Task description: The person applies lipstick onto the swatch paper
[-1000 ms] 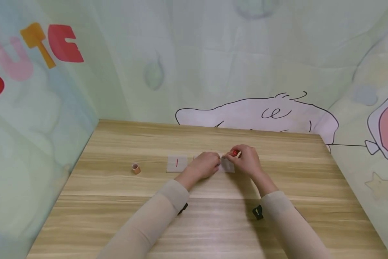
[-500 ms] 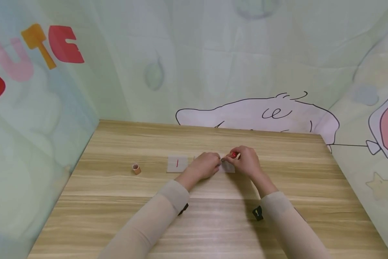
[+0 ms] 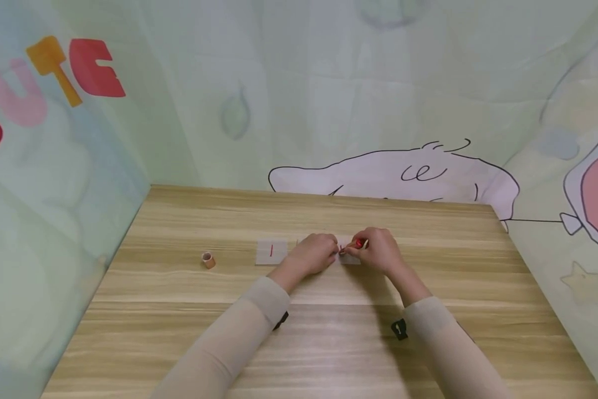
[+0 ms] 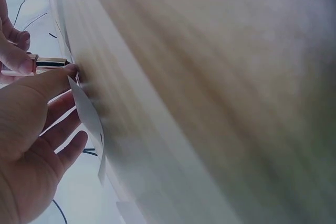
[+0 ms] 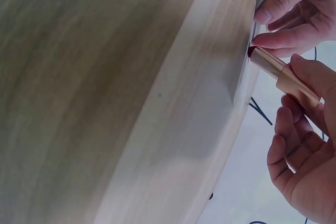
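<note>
Your right grip (image 3: 378,247) pinches the lipstick (image 5: 289,78) between thumb and fingers. It is a slim, shiny rose-gold tube, wider at the held part and narrower toward a dark red tip; the head view also shows a bright red patch at its held end. The tip slants down to the white paper (image 3: 351,260) on the counter (image 3: 229,338), seeming to touch it just beside your other fingertips. Your left grip (image 3: 312,254) has its fingers spread, resting at that paper's edge, which curls up. Left of your hands lies a second white piece (image 3: 264,256) with a thin red stroke (image 3: 271,250); farther left sits a copper-coloured hollow cap (image 3: 209,261).
</note>
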{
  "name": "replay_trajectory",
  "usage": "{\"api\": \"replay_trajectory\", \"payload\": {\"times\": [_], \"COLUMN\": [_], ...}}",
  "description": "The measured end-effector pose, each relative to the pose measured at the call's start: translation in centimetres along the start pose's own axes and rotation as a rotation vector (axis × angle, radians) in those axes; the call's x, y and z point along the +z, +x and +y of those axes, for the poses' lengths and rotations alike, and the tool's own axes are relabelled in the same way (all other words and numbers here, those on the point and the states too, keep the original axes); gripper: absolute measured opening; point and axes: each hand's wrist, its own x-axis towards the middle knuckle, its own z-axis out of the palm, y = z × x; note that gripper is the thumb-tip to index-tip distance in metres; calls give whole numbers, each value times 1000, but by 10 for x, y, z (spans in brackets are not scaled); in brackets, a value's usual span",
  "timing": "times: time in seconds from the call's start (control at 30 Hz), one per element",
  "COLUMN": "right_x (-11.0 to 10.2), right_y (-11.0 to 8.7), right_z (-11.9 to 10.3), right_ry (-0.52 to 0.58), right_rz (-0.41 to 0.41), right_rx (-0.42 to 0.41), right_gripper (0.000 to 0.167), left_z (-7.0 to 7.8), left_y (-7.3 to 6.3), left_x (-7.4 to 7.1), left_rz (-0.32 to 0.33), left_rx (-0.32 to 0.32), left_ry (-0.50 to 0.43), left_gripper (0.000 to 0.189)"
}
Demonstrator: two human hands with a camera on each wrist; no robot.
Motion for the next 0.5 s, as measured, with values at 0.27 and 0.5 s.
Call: {"api": "replay_trajectory", "payload": {"times": [0.27,0.5], "right_x": [-3,-10], "right_y": [-1,-2], "right_z": [0,2], "right_ry": [57,82], "right_rz": [18,46], "right_rx": [48,80], "right_gripper": [22,23], "left_z": [-2,-7], "left_y": [2,4], "left_x": [2,0], "left_rz": [7,22], "left_rx": [4,-38], "left_ry": [13,-46], "left_gripper": [12,10]}}
